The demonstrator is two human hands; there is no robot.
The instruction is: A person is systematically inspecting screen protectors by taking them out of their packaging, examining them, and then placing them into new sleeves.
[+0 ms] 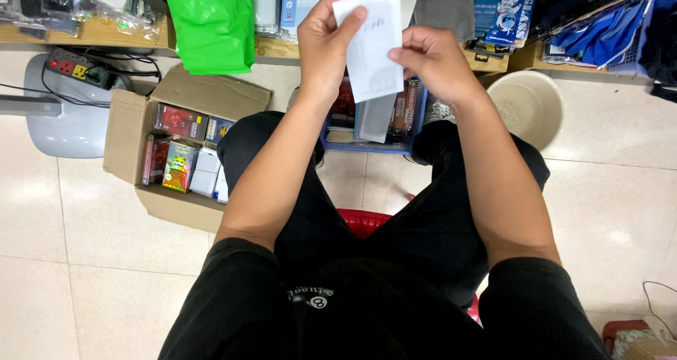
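Right, from the head cam I'm looking down at a seated person in black clothes, both arms stretched fwd. The left hand [326, 41] grips a white paper slip [369, 46] along its left edge, thumb on the front near the top, other fingers curled behind. The right hand [431, 58] pinches the slip's right edge approx. halfway down, index finger across the front. So both hands are clenched on the same slip, held up in the air above the knees, w/ some faint handwriting near its top that I can't read.

Directly below the slip, on the floor between the person's feet, sits a blue basket [367, 145] w/ packets stood on edge inside. To the person's left on the floor is an open cardboard box [130, 131], flaps out, packed w/ small colourful boxes and a few white ones. Beyond it, a grey stool [67, 131] w/ a power strip [77, 67] lying on top, black cables running off it. A bright green plastic bag [211, 21] hangs over the edge of a low wooden shelf [282, 50] that runs across the top of view, loaded w/ packaged goods. On the right, a beige bucket [529, 106] stands on the pale tiled floor [620, 219], just beside the right forearm. A red plastic seat [361, 222] shows between the thighs.
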